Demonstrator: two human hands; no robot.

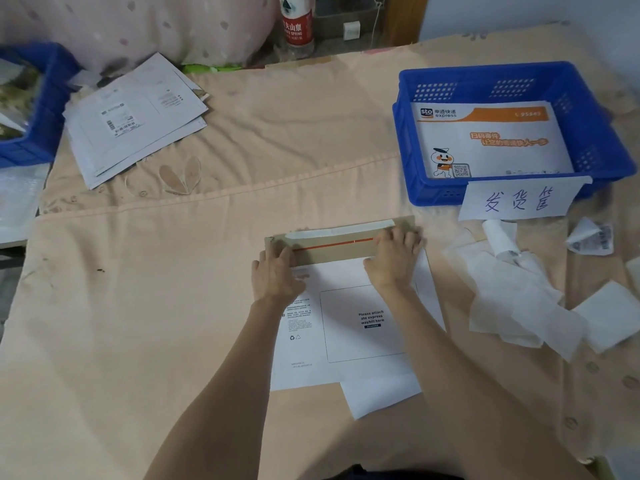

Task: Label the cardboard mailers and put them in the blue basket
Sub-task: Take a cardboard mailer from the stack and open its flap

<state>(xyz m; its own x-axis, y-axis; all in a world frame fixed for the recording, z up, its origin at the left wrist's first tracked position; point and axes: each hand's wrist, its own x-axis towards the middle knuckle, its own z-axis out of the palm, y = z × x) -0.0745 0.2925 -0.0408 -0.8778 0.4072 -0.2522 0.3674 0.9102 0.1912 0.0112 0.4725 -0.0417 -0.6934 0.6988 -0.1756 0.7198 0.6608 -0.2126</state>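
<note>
Both hands pressed down on the brown flap of a mailer lying on the cloth-covered bench.

The left hand (275, 271) lay flat, fingers fairly straight, on the flap's (332, 245) left end; the right hand (394, 258) rested on its right end, fingers lightly bent over the far edge, gripping nothing that could be seen. Both forearms reached forward from the lower edge, roughly parallel. The mailer (349, 327) lay white side up between them, its printed waybill box bare, and a red strip and a white strip ran along the flap. A white sheet (381, 393) stuck out from under its near corner. The blue basket (433, 192), far right, held another mailer (491, 140) and carried a handwritten paper sign (519, 200). Crumpled backing papers (512, 296) lay right of the hands; a mailer stack (135, 119) lay far left.
</note>
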